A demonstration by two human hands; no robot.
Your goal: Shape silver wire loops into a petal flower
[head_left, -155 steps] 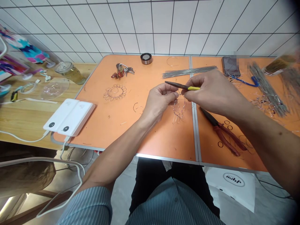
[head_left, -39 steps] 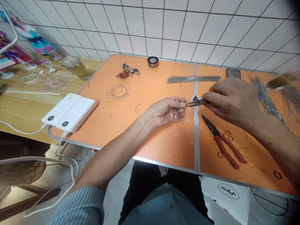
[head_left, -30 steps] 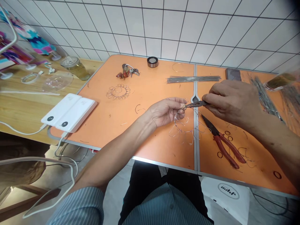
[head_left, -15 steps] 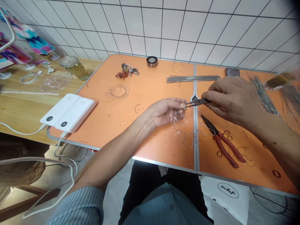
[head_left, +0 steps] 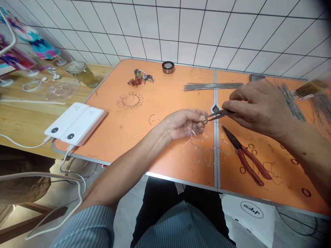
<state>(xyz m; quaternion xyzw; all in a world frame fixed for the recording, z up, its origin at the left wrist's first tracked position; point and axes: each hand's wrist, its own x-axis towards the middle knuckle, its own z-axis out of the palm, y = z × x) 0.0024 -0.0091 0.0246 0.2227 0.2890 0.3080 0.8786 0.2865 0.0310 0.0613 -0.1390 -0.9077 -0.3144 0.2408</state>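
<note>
Above the orange table, my left hand [head_left: 187,123] pinches a looped piece of thin silvery wire [head_left: 198,146] between thumb and fingers. The wire's loops hang below the hand, across the table's grey seam. My right hand [head_left: 254,105] grips needle-nose pliers [head_left: 219,113], whose slim jaws point left and stand slightly apart. Their tips are at my left fingertips, by the wire; whether they touch it I cannot tell. The pliers' handles are hidden in my right palm. Just below lies a second pair of pliers with red handles [head_left: 249,156].
A bundle of straight wires [head_left: 212,86] lies behind my hands. Toward the left are a finished-looking wire ring [head_left: 130,100], keys [head_left: 142,78], a round dark roll [head_left: 168,67] and white power banks [head_left: 74,123]. More wires [head_left: 293,103] and a jar [head_left: 310,89] stand far right.
The pliers' jaws have opened a little and tilted at my left fingertips. My right hand has turned slightly, and the hanging wire loops have swung a little.
</note>
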